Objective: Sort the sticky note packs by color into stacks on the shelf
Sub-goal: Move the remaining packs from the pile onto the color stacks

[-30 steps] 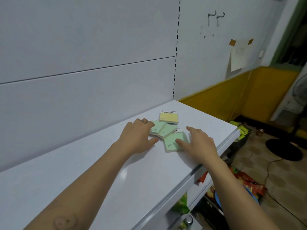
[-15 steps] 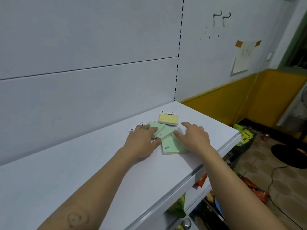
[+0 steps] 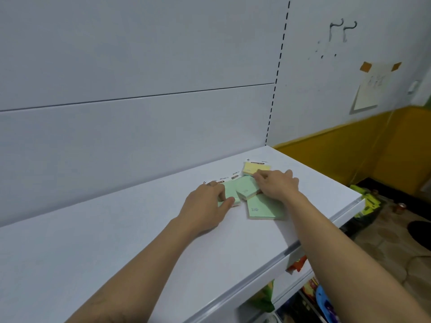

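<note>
Mid-frame, my left hand [image 3: 206, 205] pinches the leftmost green pack [image 3: 229, 193] and my right hand [image 3: 278, 185] grips the middle green pack [image 3: 247, 188]. I should square edges before stacking, avoiding the yellow pack [image 3: 256, 167].

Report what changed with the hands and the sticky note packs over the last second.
The right hand left the near green pack and moved toward the wall onto the middle green pack, fingertips at its far edge. The left hand now grips the left green pack, thumb at its near edge. The yellow pack stayed at the back.
</note>
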A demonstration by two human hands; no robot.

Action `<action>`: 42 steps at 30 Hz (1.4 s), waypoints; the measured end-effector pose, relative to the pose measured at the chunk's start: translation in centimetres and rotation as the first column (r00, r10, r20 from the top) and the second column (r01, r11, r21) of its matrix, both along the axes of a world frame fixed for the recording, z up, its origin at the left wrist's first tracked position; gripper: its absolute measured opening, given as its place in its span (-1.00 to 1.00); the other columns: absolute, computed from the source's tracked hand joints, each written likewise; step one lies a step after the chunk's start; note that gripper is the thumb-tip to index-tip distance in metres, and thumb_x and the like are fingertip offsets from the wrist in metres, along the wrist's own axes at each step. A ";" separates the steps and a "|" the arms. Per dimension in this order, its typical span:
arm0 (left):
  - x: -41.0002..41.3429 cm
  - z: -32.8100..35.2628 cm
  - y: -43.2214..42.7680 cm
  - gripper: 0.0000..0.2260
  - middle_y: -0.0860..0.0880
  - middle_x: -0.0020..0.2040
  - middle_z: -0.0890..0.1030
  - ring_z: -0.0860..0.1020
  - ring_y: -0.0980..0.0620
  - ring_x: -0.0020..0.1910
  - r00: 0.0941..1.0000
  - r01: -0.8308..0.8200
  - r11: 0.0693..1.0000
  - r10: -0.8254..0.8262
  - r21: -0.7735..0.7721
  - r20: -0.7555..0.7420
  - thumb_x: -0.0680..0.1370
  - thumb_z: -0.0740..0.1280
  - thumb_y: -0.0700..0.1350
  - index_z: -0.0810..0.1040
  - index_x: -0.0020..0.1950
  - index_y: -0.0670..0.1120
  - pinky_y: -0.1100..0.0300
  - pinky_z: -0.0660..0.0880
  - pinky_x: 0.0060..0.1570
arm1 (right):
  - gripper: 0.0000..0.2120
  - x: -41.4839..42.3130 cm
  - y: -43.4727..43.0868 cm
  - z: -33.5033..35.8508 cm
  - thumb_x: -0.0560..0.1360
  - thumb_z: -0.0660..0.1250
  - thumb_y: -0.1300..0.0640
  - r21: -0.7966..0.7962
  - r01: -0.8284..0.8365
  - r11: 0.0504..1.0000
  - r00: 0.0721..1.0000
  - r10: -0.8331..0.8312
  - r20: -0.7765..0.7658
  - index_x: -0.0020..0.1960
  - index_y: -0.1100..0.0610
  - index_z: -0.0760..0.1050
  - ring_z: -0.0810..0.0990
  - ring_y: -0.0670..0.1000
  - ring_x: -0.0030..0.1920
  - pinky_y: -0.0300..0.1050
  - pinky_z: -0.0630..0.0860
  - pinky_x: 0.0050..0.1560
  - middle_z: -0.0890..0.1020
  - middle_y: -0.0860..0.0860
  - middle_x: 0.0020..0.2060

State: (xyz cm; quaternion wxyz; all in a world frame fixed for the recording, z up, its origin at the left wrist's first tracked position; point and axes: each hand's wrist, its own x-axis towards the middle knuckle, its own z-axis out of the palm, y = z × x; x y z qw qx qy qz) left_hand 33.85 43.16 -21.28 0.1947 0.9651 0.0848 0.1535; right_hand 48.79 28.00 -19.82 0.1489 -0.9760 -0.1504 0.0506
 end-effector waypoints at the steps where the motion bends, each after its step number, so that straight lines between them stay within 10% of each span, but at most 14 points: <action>1: -0.2 -0.1 0.2 -0.76 0.08 -0.12 0.49 0.44 0.01 -0.10 1.000 -0.015 1.000 0.015 0.005 0.011 0.56 0.22 0.14 0.40 -0.18 0.01 0.08 0.40 -0.14 | -0.55 0.0 0.0 -0.1 0.59 -0.04 -0.25 0.040 0.021 0.999 1.000 -0.021 -0.009 0.35 -0.16 0.42 0.21 0.20 0.37 0.10 0.19 0.27 0.52 0.07 0.25; 8: -1.6 -0.8 1.4 -0.73 0.10 -0.18 0.49 0.45 0.01 -0.06 0.990 -0.128 0.992 0.128 -0.002 0.066 0.53 0.29 0.13 0.41 -0.26 0.00 0.08 0.38 -0.07 | -0.55 0.2 -2.2 -0.2 0.47 0.24 -0.30 0.269 0.157 0.950 0.981 -0.181 0.064 -0.28 0.07 0.51 0.55 0.11 -0.07 0.00 0.36 -0.03 0.60 -0.01 -0.27; 16: -2.4 -0.6 1.2 -0.35 -0.08 0.28 0.41 0.34 -0.11 0.27 0.899 -0.394 0.891 0.425 0.227 -0.108 0.46 0.10 0.41 0.35 0.31 -0.06 -0.04 0.30 0.12 | -0.24 -0.7 -1.3 -1.1 0.36 0.13 -0.51 0.203 0.290 0.935 0.949 -0.309 0.067 0.19 0.12 0.48 0.39 0.19 0.25 0.12 0.28 0.19 0.54 0.09 0.15; 21: -2.9 -0.2 1.3 -0.31 -0.10 0.29 0.43 0.34 -0.10 0.28 0.871 -0.397 0.871 0.457 0.290 -0.180 0.48 0.05 0.42 0.42 0.30 -0.10 -0.04 0.29 0.14 | -0.20 -0.7 0.1 -0.1 0.34 0.20 -0.49 0.142 0.370 0.918 0.929 -0.367 -0.049 0.30 0.12 0.42 0.26 0.17 0.36 0.12 0.18 0.31 0.40 0.13 0.31; 32: -2.9 0.3 2.4 -0.34 -0.07 0.24 0.50 0.43 -0.09 0.25 0.934 -0.340 0.919 0.306 -0.197 -0.187 0.41 0.44 0.16 0.32 0.38 -0.11 0.03 0.41 0.17 | -0.31 1.9 1.1 -0.3 0.15 0.61 0.07 0.508 0.468 0.723 0.875 -0.300 -0.381 0.15 0.18 0.36 0.55 0.19 0.03 0.21 0.45 0.20 0.56 0.10 -0.16; 38: -3.1 0.4 3.9 -0.65 0.00 -0.01 0.63 0.58 0.08 -0.13 0.954 -0.295 0.813 0.219 -0.502 -0.206 0.33 0.57 -0.04 0.56 0.03 -0.06 0.22 0.46 -0.21 | -0.62 -0.4 -1.2 0.8 0.43 0.47 0.21 0.651 0.253 0.716 0.963 -0.125 -0.238 0.22 0.19 0.51 0.56 0.10 0.10 0.01 0.51 0.16 0.60 0.05 0.09; 42: -3.3 0.0 4.4 -0.57 0.02 0.02 0.57 0.57 0.05 -0.08 0.961 -0.271 0.804 0.254 -0.529 -0.106 0.33 0.54 0.07 0.51 0.13 0.05 0.15 0.44 -0.15 | -0.84 -2.4 -2.4 1.2 0.48 0.41 0.20 0.712 0.131 0.690 0.991 -0.075 -0.111 0.05 0.07 0.56 0.59 0.07 0.01 0.07 0.55 0.10 0.65 0.05 0.01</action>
